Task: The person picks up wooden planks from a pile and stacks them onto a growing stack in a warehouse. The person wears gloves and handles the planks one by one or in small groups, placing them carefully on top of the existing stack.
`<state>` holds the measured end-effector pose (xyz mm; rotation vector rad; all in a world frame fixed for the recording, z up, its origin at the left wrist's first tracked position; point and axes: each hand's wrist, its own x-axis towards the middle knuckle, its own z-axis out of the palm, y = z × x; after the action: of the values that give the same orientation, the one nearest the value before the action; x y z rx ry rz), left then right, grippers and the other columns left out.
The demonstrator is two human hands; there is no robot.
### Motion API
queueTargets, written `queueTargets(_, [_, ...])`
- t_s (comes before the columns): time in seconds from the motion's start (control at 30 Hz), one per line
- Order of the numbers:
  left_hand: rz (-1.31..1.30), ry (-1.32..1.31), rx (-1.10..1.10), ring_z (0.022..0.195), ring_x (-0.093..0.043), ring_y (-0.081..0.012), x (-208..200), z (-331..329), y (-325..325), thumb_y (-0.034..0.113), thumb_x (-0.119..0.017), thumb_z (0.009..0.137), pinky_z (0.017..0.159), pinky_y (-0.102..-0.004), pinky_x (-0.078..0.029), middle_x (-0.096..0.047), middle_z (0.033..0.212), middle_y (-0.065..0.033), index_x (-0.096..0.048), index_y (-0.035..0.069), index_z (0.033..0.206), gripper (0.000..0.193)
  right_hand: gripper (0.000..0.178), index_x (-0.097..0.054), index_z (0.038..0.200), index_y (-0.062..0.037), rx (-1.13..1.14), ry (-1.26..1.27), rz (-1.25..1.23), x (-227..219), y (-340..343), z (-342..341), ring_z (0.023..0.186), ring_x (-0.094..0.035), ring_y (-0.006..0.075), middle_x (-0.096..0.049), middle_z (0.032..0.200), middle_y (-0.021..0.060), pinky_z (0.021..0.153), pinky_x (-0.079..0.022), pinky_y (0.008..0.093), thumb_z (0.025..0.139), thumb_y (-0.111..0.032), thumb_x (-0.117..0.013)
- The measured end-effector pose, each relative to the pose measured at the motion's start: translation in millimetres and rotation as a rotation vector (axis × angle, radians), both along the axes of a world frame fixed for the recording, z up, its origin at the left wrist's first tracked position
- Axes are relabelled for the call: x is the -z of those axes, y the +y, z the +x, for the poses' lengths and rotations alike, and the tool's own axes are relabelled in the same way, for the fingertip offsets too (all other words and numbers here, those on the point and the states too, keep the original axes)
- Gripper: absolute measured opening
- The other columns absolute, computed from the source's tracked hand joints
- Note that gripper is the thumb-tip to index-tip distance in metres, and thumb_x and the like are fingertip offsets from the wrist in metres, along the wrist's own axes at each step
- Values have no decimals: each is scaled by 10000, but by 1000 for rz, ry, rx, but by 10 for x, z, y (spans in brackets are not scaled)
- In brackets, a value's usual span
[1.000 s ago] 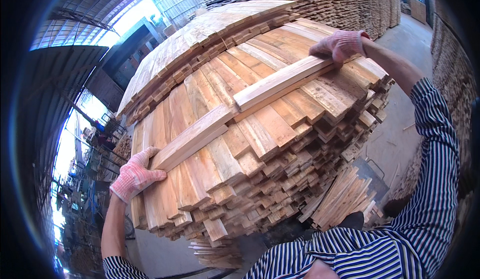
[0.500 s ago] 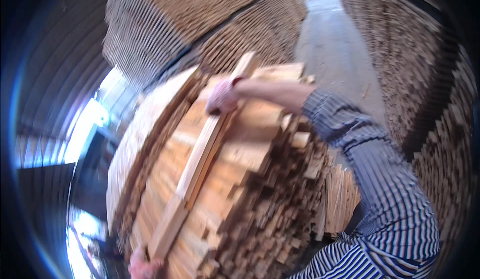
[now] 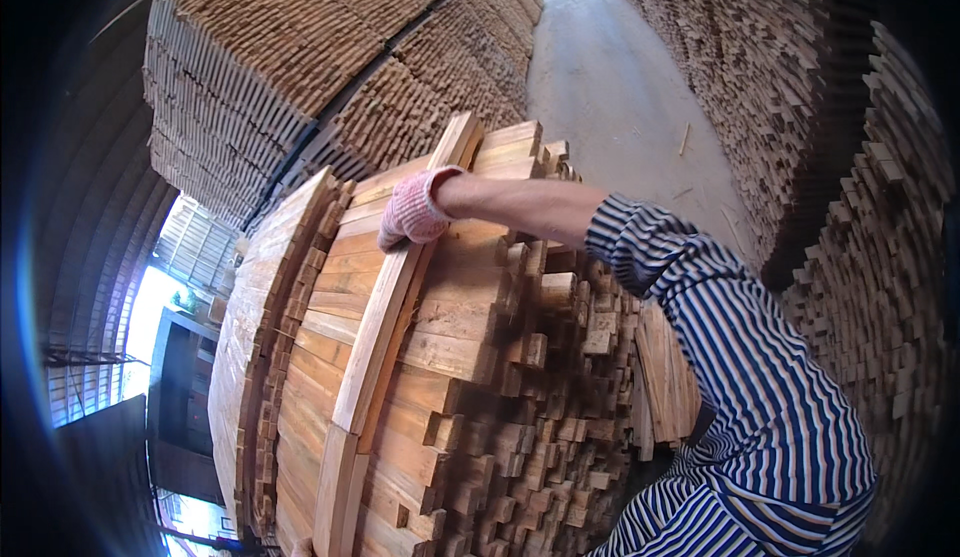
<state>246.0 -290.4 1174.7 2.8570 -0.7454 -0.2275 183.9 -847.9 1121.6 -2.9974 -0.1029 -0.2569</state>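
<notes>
My right hand (image 3: 415,209), in a pink knitted glove, is closed over a long wooden strip (image 3: 372,362) with its fingers curled round the edge. The strip lies lengthwise over a row of boards (image 3: 325,347) on top of a stack. At its near end it meets another pale strip (image 3: 335,477), which runs down to the lower edge. A small bit of my left hand (image 3: 301,549) shows at the bottom edge beside that strip; its fingers are mostly cut off.
Uneven board ends (image 3: 520,447) jut from the stack's right side. A raised layer of boards (image 3: 262,297) lies along its left. Tall timber stacks (image 3: 240,47) rise ahead, more timber (image 3: 740,67) stands at right, and a grey floor aisle (image 3: 620,87) runs between.
The view has shifted and sharpened, so the stack and aisle appear further left. My right hand keeps its hold on the strip; my left hand has dropped almost out of the picture.
</notes>
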Motion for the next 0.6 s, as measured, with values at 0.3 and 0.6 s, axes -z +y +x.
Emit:
queueTargets(0.3, [104,95,-32,1181,-533,-304,123,68,4,235,-679,832,1011,-349,-421,-534,1332,-250,-404,-58,1427,718,257,-620,1033,-214,71,67,-363,-67,178,-108,799,-646,340,-666,883,126,698,-486,481,816,-114,-526])
queueTargets(0.6, [-530,-174,512,1094,-599,-300,1044,-991,-197,206,-630,878,975,-375,-472,-610,1226,-226,-495,-64,1336,549,303,-569,1142,-131,232,-253,-373,285,399,-449,836,-626,258,-631,957,119,711,-523,392,841,-100,-588])
